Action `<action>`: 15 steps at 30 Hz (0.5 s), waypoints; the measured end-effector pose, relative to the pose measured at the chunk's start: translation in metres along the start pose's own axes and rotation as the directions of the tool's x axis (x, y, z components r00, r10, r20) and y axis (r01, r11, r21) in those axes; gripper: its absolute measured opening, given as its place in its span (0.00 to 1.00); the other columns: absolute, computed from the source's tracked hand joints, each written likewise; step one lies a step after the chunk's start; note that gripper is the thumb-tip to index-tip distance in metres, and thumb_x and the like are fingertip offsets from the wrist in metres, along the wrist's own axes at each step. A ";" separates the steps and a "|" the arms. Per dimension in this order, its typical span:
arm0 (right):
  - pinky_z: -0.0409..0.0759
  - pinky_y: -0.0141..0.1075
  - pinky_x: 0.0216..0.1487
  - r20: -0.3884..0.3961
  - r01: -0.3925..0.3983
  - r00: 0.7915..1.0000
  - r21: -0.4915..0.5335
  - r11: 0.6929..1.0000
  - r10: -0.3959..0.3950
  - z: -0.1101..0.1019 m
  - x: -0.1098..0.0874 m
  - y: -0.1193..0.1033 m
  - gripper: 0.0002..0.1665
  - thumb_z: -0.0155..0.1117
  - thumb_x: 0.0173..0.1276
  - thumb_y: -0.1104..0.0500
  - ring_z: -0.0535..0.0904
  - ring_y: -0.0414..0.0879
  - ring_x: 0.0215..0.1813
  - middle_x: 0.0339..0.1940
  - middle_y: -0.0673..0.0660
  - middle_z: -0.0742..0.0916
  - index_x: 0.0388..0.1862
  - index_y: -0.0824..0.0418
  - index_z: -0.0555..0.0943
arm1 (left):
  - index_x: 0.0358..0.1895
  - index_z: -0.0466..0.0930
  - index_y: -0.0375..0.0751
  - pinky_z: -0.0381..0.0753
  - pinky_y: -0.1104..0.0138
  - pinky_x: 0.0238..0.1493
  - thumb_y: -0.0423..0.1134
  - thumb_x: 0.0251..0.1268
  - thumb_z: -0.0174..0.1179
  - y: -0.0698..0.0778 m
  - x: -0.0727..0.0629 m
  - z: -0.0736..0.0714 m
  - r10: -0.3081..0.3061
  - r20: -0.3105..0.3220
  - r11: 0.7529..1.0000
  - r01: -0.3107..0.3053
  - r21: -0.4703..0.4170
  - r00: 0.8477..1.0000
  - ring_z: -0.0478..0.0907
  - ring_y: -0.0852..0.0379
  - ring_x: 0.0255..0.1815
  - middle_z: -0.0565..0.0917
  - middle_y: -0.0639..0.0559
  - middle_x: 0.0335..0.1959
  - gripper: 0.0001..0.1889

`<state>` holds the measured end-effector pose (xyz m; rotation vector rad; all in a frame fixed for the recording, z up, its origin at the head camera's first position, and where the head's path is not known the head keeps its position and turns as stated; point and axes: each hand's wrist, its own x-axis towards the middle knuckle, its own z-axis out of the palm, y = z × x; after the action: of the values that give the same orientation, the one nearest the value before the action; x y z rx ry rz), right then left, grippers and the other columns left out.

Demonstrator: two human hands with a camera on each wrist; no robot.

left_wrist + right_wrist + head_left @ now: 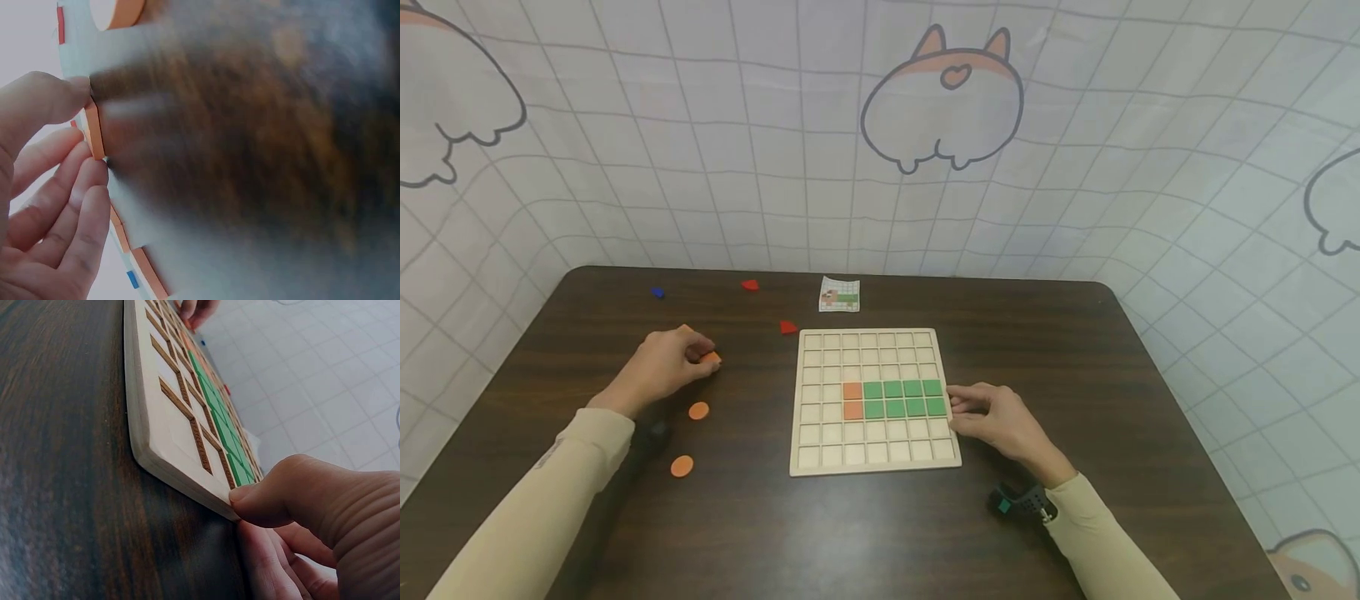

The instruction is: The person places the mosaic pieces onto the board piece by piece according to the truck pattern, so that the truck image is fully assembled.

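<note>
With thumb and fingertips my left hand (658, 367) pinches a flat orange piece (94, 132) low over the left side of the table; its full outline is partly hidden by the fingers. A square wooden grid board (808, 458) lies at the middle. Two rows of green square tiles (892, 399) fill cells toward its right edge, with two orange square tiles (853, 400) at their left end. My right hand (1006, 423) holds the board's right edge, thumb (253, 503) on the rim and fingers against the side.
Two orange discs (698, 410) lie nearer me on the left, and another orange piece (686, 327) is partly behind my left hand. Red pieces (787, 327), a blue piece (658, 292) and a small printed card (839, 295) lie toward the back. A patterned cloth hangs behind the table.
</note>
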<state>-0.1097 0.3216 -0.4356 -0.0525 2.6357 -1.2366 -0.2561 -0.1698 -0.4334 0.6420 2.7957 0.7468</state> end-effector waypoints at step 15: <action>0.83 0.30 0.48 -0.007 0.029 1.000 -0.004 1.000 -0.029 -0.001 0.001 0.006 0.33 0.73 0.68 0.54 0.87 0.48 0.54 0.52 0.57 0.88 0.70 0.62 0.79 | 0.54 0.87 0.34 0.86 0.49 0.47 0.41 0.68 0.67 0.012 0.006 0.003 0.033 -0.034 0.999 -0.032 0.018 0.999 0.87 0.46 0.45 0.89 0.39 0.48 0.17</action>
<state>-0.1102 0.3255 -0.4397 -0.0881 2.6523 -1.2426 -0.2565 -0.1560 -0.4301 0.6858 2.8322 0.7467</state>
